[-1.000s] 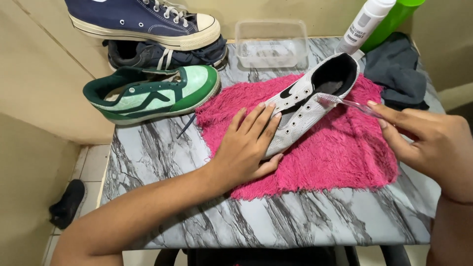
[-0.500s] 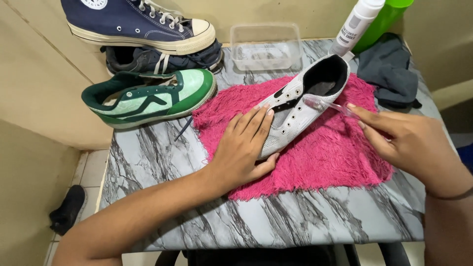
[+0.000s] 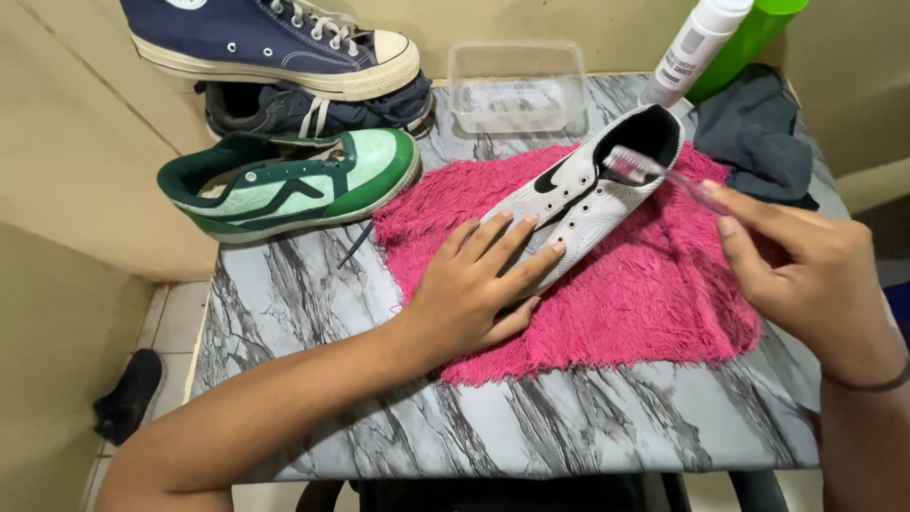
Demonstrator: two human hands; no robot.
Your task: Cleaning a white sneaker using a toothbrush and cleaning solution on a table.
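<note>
A white shoe (image 3: 578,204) lies on its side on a pink towel (image 3: 645,294) spread over the far right half of the marbled counter (image 3: 303,303). Its toe points toward the near left and its dark opening toward the far right corner. The left hand (image 3: 474,289) lies flat across the toe end, its fingers (image 3: 517,237) spread and pressing the shoe down; the toe itself is hidden under the palm. The right hand (image 3: 806,270) holds a clear toothbrush (image 3: 654,173), its fingers pinched around the handle, and most of that handle is covered by them. The brush head rests on the shoe's collar, at the rim of the opening. The wrist and forearm run off the right edge of the view.

At the far left corner a green shoe (image 3: 294,185) lies just beside the towel, with a dark lace end trailing from under it. Behind it sits a dark shoe (image 3: 313,109), mostly hidden by a navy high-top (image 3: 275,43) stacked on top, whose upper part is cut off at the top. A clear tub (image 3: 517,85) stands at the far edge. Right of it a white bottle (image 3: 692,47) and a green container (image 3: 754,33) are both cut off, and a grey cloth (image 3: 758,133) lies crumpled at the far right corner. A dark object (image 3: 128,393) on the floor is hard to make out.
</note>
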